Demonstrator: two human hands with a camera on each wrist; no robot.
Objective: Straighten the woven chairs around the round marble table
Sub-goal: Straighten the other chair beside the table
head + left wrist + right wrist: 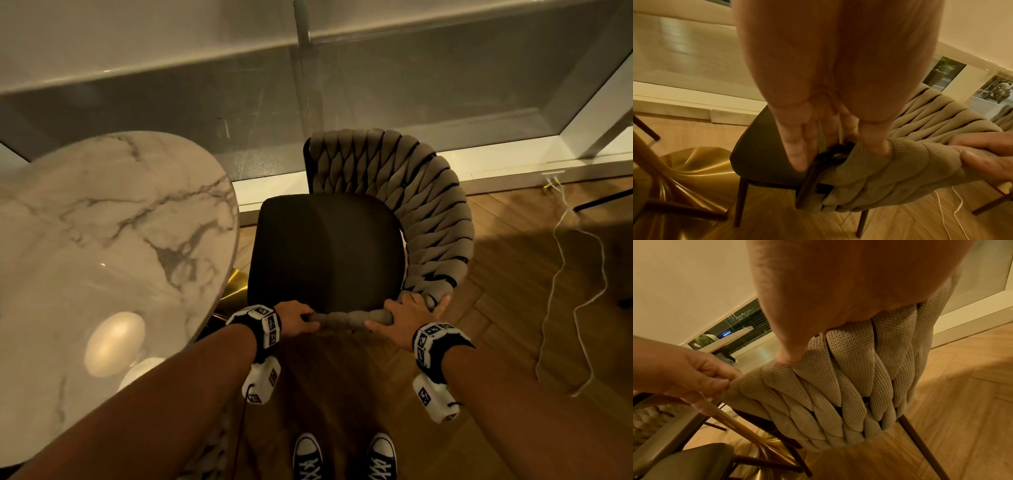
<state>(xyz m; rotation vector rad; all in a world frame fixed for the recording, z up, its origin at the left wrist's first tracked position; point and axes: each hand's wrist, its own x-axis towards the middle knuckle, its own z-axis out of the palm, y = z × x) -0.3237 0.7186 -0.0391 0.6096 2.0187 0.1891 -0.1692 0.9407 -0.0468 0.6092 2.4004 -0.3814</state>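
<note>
At lower centre of the head view, the left hand (298, 319) and right hand (405, 317) curl around the woven chair (404, 205) rim, beside the marble table (102, 240) at left.

Both hands (349, 317) apparently curled, gripping.

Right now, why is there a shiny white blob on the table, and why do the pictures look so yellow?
Head view: the blob is lamp glare on the polished table; walls bend from the wide lens. Left wrist view: warm light tints everything, the floor is blurred. Right wrist view: the chair weave is sharp, the right hand looms large.
</note>
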